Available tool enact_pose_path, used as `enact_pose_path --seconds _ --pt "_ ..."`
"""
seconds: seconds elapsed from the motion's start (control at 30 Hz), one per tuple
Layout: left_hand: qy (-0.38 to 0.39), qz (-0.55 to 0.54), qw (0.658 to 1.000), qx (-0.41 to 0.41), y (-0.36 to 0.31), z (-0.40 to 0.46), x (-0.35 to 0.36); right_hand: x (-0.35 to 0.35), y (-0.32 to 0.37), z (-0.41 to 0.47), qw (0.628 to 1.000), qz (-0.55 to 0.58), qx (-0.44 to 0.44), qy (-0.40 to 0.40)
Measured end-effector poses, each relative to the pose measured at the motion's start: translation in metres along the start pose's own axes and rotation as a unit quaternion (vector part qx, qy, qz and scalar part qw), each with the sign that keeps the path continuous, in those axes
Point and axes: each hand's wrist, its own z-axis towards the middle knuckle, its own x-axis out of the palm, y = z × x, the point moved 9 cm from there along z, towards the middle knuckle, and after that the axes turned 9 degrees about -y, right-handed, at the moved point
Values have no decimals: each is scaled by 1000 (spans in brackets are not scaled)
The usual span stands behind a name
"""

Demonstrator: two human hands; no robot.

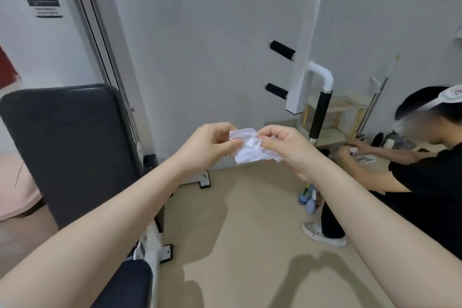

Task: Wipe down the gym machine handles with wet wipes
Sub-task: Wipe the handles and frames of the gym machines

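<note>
A crumpled white wet wipe (247,150) hangs in mid-air between both hands. My left hand (210,144) pinches its left edge and my right hand (282,144) pinches its right side. Behind and to the right stands the white machine arm (300,77) with two short black handles, the upper handle (282,50) and the lower handle (277,91), sticking out to the left. A long black vertical grip (320,115) hangs from a curved white tube just right of my right hand. Neither hand touches any handle.
A black padded backrest (67,147) fills the left, with the white machine frame (150,240) below it. A crouching person in black (425,177) works at the right by a low wooden shelf (335,117). Beige floor (237,232) lies ahead.
</note>
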Motion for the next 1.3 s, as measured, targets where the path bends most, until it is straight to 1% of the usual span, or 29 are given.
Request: enact_pose_path --seconds 0.1,0.17,0.23,0.3,0.4,0.43,0.47,0.53,0.57,0.63,0.7,0.77,0.83,0.87,0.93,0.97,1.0,1.07,1.1,1.13,1.17,1.2,1.23,1.3 --pt "-12 -42 999 -14 -5 44 55 -61 -20 39 1000 23 -6 17" --pt "-43 -72 996 -41 -10 74 88 -106 -29 64 998 57 -11 19" --pt "-71 -109 988 -79 -15 103 122 -164 -36 91 998 38 -39 -44" --pt "-78 -122 984 -105 -22 131 158 -224 -47 118 989 16 -59 -138" --pt "-96 -101 982 -127 -24 173 199 -294 -74 159 963 56 -44 -259" --pt "-105 -88 981 -134 -23 188 208 -307 -82 172 959 58 -34 -276" --pt "-114 -75 981 -140 -24 202 215 -314 -92 187 960 46 -18 -276" --pt "-127 -57 980 -144 -30 226 228 -312 -113 212 972 17 19 -234" --pt "-128 -63 980 -138 -35 238 234 -308 -121 223 977 20 35 -207" --pt "-133 -77 980 -130 -42 260 244 -298 -131 240 984 29 53 -169" --pt "-162 -61 975 -140 -42 274 246 -286 -137 250 989 30 58 -133" --pt "-185 -9 973 -138 -41 281 244 -268 -137 255 994 71 51 -72" --pt "-176 14 974 -142 -40 284 242 -254 -140 257 992 118 43 -5" --pt "-167 13 975 -149 -38 285 241 -249 -148 258 993 105 43 20" --pt "-147 12 976 -157 -35 285 236 -239 -176 253 997 18 55 52" --pt "-138 14 978 -158 -34 285 235 -233 -191 248 995 -11 77 69" --pt "-132 16 978 -161 -33 284 233 -225 -202 244 991 -15 105 85" --pt "-128 26 976 -173 -29 283 227 -214 -196 246 988 22 121 91" --pt "-127 27 976 -176 -29 282 225 -210 -181 252 987 70 110 89" --pt "-126 27 976 -178 -27 282 222 -207 -164 259 981 142 95 92" --pt "-123 28 976 -179 -27 282 221 -206 -150 264 968 210 90 99" --pt "-121 29 976 -180 -27 282 220 -206 -148 266 958 251 92 101" --pt "-117 32 977 -177 -27 282 220 -205 -152 262 957 252 95 103" --pt "-111 42 978 -170 -25 283 218 -199 -189 245 971 170 131 103"
